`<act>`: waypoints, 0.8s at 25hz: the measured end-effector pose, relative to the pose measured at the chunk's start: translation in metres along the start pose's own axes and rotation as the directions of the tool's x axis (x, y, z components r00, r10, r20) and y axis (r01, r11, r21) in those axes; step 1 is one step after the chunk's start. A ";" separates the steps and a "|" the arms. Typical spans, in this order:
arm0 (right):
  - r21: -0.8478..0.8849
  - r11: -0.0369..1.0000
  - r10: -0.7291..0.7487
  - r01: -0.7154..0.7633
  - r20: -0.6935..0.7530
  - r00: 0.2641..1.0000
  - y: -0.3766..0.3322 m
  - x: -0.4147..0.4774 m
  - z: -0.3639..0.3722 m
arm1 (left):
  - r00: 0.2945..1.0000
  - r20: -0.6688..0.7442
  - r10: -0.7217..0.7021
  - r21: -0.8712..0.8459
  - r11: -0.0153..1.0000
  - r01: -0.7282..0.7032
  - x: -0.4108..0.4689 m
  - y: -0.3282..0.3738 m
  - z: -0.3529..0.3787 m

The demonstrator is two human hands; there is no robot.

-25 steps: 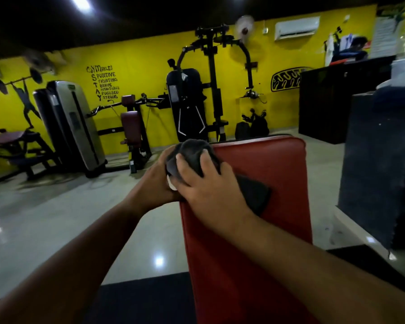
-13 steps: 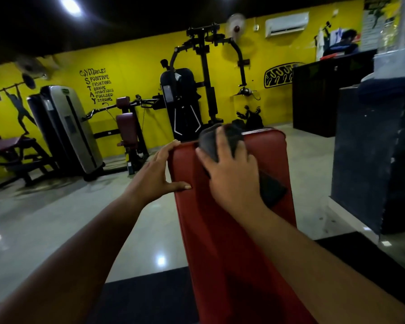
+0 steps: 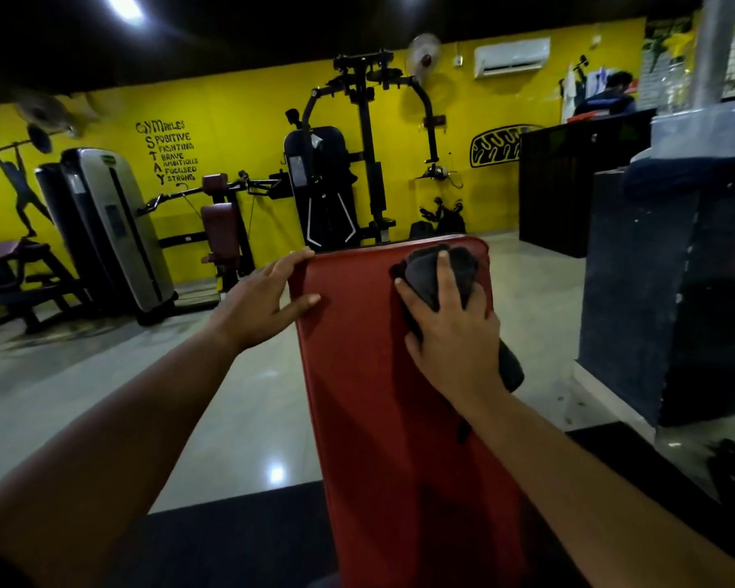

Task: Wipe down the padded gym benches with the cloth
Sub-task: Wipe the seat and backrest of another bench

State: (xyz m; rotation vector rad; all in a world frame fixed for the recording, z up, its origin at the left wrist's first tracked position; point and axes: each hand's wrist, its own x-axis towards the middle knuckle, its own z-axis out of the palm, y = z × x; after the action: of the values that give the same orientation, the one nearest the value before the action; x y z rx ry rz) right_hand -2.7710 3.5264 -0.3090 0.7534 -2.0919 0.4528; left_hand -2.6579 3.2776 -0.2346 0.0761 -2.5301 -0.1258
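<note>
A long red padded bench (image 3: 357, 396), its vinyl surface tilted up and away from the viewer, fills the middle of a dim gym. The person's right hand (image 3: 455, 333) lies near the bench's top right corner, its grip closed over a dark grey cloth (image 3: 425, 273) bunched into a wad: the thumb hugs the wad's left side, the fingers curve over its top, and the palm presses it against the pad. A loose tail of the cloth sticks out below the wrist at the bench's right edge. The left hand (image 3: 264, 299) holds the bench's upper left edge, the thumb lying on the red face and the fingers reaching behind the corner, a narrow grip clamped on the padding. Behind stand a black multi-station weight machine (image 3: 357, 163) and a bright yellow wall (image 3: 238, 133), above a glossy pale tiled floor (image 3: 102, 396). A black counter (image 3: 569, 184) stands far right.
</note>
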 end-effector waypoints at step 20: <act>0.087 0.992 0.099 -0.088 -0.141 0.985 -0.040 -0.024 0.023 | 0.910 -0.001 0.415 -0.008 0.910 -0.415 0.069 0.019 0.015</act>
State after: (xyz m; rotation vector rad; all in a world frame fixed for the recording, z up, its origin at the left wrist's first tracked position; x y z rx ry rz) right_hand -2.7476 3.4922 -0.3399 0.6502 -1.9877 0.6288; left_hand -2.7233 3.2918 -0.2059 -0.4660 -2.4844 0.0355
